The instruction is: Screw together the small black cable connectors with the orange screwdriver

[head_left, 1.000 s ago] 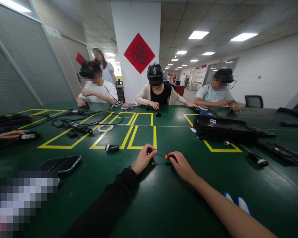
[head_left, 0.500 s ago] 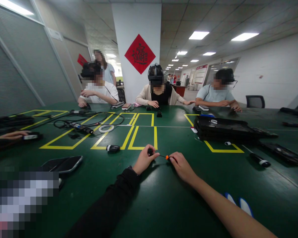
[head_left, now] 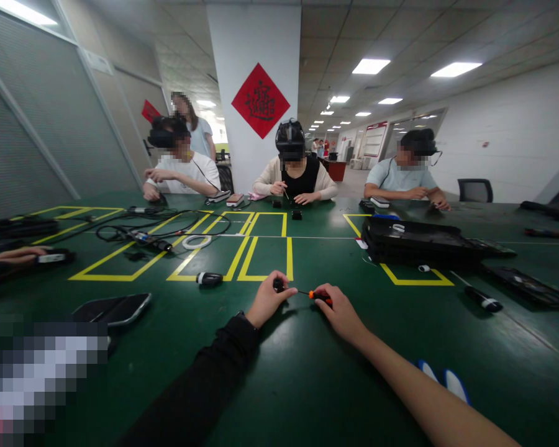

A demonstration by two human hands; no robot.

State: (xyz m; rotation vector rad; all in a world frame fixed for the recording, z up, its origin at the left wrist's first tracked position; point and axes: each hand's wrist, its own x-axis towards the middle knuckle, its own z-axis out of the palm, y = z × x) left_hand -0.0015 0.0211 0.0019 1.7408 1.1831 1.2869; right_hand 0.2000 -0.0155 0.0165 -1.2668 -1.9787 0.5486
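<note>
My left hand, in a black sleeve, is closed around a small black part above the green table. To its right, my right hand pinches the black and orange handle of a screwdriver. The thin shaft points left and its tip meets the fingertips of my left hand; the exact contact with the black part is too small to tell. A black cylinder with a white band lies beyond my left hand.
Black cables and a white ring lie at the left. A phone is nearer. Black trays and another banded cylinder lie at the right. Several people sit opposite; another person's hand rests at the left.
My right hand's fingers have shifted on the handle, so more of it shows. The person opposite in the middle has drawn both hands inward and now holds a thin object.
</note>
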